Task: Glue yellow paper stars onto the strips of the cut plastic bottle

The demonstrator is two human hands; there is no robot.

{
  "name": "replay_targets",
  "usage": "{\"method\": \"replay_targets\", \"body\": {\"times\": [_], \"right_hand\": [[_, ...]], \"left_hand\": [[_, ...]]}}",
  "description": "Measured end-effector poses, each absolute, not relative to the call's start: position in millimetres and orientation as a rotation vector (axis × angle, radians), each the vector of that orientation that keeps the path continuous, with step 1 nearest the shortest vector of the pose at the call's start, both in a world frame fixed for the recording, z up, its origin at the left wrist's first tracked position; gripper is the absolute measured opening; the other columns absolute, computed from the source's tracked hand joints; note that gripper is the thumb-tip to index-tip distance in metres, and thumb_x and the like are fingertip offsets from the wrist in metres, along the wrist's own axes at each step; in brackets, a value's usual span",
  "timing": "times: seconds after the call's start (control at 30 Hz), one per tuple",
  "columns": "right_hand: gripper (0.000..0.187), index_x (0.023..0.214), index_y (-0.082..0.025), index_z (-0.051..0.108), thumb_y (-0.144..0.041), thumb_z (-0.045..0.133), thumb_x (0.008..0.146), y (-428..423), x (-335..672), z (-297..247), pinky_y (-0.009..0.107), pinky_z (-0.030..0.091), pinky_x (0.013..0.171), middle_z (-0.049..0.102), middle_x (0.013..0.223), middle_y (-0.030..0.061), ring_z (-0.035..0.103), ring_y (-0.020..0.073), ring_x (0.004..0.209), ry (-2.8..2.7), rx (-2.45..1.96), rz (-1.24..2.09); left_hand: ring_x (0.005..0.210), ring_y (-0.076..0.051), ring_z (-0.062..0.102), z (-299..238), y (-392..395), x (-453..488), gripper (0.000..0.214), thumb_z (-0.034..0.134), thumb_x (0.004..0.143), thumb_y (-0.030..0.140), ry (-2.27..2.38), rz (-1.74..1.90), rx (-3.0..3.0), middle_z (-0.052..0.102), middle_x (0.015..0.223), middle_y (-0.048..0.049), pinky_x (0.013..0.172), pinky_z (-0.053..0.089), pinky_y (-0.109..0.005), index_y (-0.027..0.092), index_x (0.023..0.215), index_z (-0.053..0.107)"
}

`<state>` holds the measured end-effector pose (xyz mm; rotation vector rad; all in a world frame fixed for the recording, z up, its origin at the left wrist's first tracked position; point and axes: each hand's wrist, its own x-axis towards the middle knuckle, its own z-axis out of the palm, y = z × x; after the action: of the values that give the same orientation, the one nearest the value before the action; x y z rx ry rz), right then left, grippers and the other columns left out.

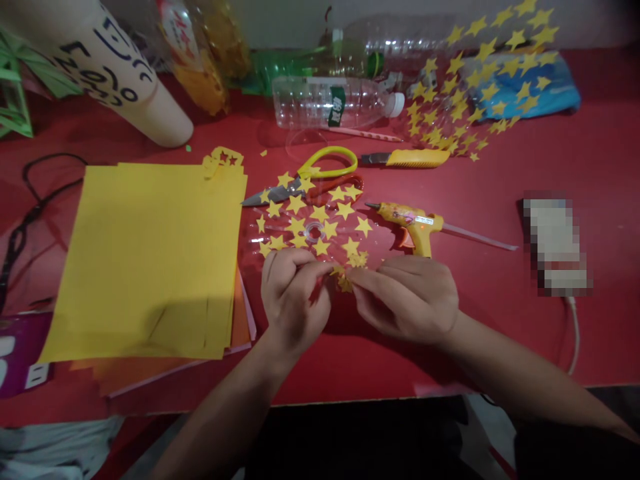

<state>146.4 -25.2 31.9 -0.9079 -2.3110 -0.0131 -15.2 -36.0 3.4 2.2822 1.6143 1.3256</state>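
Note:
My left hand (293, 293) and my right hand (407, 297) meet near the front of the red table (500, 187). Both pinch a small yellow paper star (344, 280) between their fingertips. Just beyond them lies a clear plastic bottle piece (313, 230) covered with several yellow stars. A yellow glue gun (413, 223) lies right behind my right hand, nozzle pointing left. Yellow-handled scissors (310, 177) rest behind the starred piece.
A stack of yellow paper sheets (145, 257) lies to the left. At the back are a clear bottle (335, 101), a yellow utility knife (407, 158), another star-covered plastic piece (480, 80), a cream tube (100, 67) and a black cable (30, 213). A white charger (557, 243) sits right.

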Motion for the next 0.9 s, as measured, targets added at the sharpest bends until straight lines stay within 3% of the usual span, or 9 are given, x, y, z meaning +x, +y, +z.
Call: {"method": "replay_targets", "body": {"times": [0.37, 0.9], "right_hand": [[0.015, 0.086, -0.014, 0.067, -0.015, 0.052, 0.082, -22.0, 145.2, 28.6, 0.022, 0.037, 0.041, 0.051, 0.045, -0.0052, 0.045, 0.0084, 0.043, -2.346, -0.837, -0.186], [0.014, 0.087, -0.016, 0.064, -0.015, 0.051, 0.083, -21.3, 149.0, 32.7, 0.022, 0.038, 0.042, 0.053, 0.046, -0.0049, 0.046, 0.0082, 0.043, -2.326, -0.868, -0.15]], "left_hand": [[0.07, -0.012, 0.051, 6.3, -35.5, -14.3, 0.016, 0.061, 0.07, 0.003, 1.645, 1.298, 2.253, 0.055, 0.072, 0.0009, 0.063, 0.043, -0.027, 0.018, 0.072, 0.058], [0.072, -0.013, 0.053, 9.5, -36.2, -16.2, 0.016, 0.062, 0.07, 0.006, 1.677, 1.266, 2.269, 0.057, 0.075, -0.0005, 0.064, 0.044, -0.028, 0.019, 0.078, 0.06]]}}
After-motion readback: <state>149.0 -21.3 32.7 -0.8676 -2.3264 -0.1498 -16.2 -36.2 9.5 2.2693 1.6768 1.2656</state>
